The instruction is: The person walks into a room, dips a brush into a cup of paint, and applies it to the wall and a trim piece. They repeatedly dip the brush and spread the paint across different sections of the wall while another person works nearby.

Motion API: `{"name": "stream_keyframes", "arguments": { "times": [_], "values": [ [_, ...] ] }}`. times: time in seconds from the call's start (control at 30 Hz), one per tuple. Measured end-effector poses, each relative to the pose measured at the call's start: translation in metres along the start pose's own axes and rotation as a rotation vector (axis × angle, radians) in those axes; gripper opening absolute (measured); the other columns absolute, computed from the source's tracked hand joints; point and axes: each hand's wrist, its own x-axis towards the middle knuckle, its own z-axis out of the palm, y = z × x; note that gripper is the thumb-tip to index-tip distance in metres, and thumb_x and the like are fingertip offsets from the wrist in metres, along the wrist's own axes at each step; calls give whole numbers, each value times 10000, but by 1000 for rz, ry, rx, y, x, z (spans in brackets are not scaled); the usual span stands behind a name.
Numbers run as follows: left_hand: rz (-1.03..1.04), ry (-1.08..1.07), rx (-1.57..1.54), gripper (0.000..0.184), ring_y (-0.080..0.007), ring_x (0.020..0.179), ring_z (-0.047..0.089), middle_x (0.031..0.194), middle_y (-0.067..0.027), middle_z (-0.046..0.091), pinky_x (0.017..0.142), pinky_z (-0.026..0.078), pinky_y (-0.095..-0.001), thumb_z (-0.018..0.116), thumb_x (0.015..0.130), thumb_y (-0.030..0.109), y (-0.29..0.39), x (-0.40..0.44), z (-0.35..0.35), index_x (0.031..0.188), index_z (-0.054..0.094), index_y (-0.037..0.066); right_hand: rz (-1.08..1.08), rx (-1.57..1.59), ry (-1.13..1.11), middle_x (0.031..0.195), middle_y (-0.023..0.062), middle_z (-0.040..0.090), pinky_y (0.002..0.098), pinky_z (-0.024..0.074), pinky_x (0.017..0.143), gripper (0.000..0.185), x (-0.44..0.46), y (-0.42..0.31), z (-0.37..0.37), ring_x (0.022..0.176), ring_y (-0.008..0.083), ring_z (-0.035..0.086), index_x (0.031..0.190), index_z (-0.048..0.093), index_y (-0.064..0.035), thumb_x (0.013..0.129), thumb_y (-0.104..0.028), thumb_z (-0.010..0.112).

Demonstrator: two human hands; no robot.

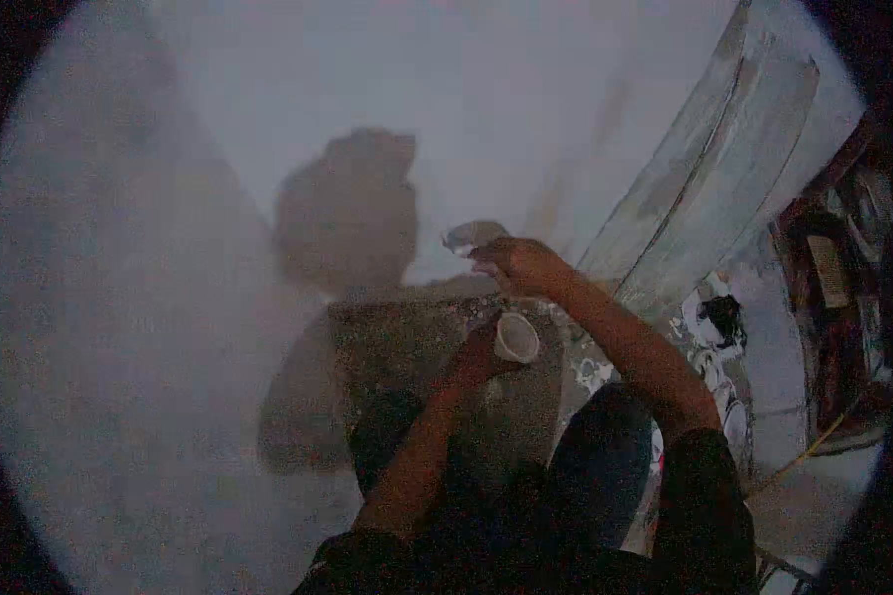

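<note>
In the dim head view my left hand [483, 354] is closed around a small pale cup [517, 338], its round opening turned towards me. Just beyond and above it is my right hand [522, 266], fingers bent together in a pinch at the white wall. A small light bit [462, 250] shows at those fingertips, too blurred to name. Under both hands stands a brown, speckled block-like surface [397, 347], partly covered by my left forearm.
A white wall [486, 89] fills the back, with my shadow [352, 213] on it. Long pale panels [714, 149] lean at the upper right. My knees [600, 466] are close below. Crumpled, pale material [719, 322] and a dark rack-like object [833, 297] are on the right.
</note>
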Motion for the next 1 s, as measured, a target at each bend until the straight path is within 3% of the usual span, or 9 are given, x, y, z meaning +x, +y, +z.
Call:
{"name": "stream_keyframes", "arguments": {
  "times": [0.17,0.33,0.4,0.47,0.57,0.7,0.8,0.87,1.0],
  "values": [
    [6,-24,-5,1088,-392,1302,566,1419,-207,573,1085,476,-512,967,613,460,1,15,9,1472,441,48,-44,18,227,1327,156,654,457,520,1035,386,10,-16,-142,1186,364,642,1361,626,-162,979,-195,577],
    [11,-15,-4,1095,-392,1305,563,1425,-206,568,1088,473,-511,967,612,465,-3,22,15,1476,438,50,-200,-336,553,1244,95,711,378,563,964,437,2,-30,-257,1126,290,692,1296,664,-133,879,-19,728],
    [10,-8,-8,1095,-392,1305,563,1424,-207,568,1088,473,-511,966,613,465,-7,22,14,1476,436,50,-356,-504,855,1266,82,690,406,546,994,430,3,-36,-289,1139,315,667,1315,650,-138,890,-125,712],
    [12,1,-15,1095,-392,1305,563,1424,-207,567,1088,473,-510,966,614,465,-5,20,9,1477,435,49,-325,-533,1058,1224,48,729,362,579,919,360,4,-63,-305,1081,264,711,1199,706,-127,868,16,724],
    [20,3,-21,1096,-391,1304,563,1424,-208,567,1088,473,-509,965,615,464,-10,24,10,1478,433,49,-193,-698,771,1315,87,669,423,540,1002,494,2,-43,-252,1185,323,647,1355,624,-152,870,-123,716],
    [28,4,-31,1096,-390,1303,563,1423,-208,566,1087,473,-508,965,617,464,-12,22,7,1480,431,49,35,-327,267,1384,155,606,459,552,977,762,-2,-38,-123,1194,370,632,1469,489,-127,782,-120,819],
    [31,1,-35,1097,-389,1303,563,1423,-209,566,1087,473,-508,964,618,464,-13,21,5,1481,429,48,-99,-202,324,1390,159,604,464,570,940,698,1,-31,-35,1177,382,642,1467,507,-138,827,-121,783],
    [35,-4,-36,1097,-389,1303,563,1423,-209,565,1087,473,-507,964,619,463,-15,23,5,1481,428,48,138,70,-17,1372,163,620,473,574,936,593,10,-34,-7,1194,378,636,1428,561,-159,864,-139,741],
    [29,5,-37,1097,-388,1302,563,1422,-210,565,1087,473,-506,963,621,463,-10,17,-6,1483,425,48,168,23,-116,1354,159,639,470,560,973,483,43,-21,-10,1194,364,641,1364,628,-167,889,-141,712]
  ]
}}
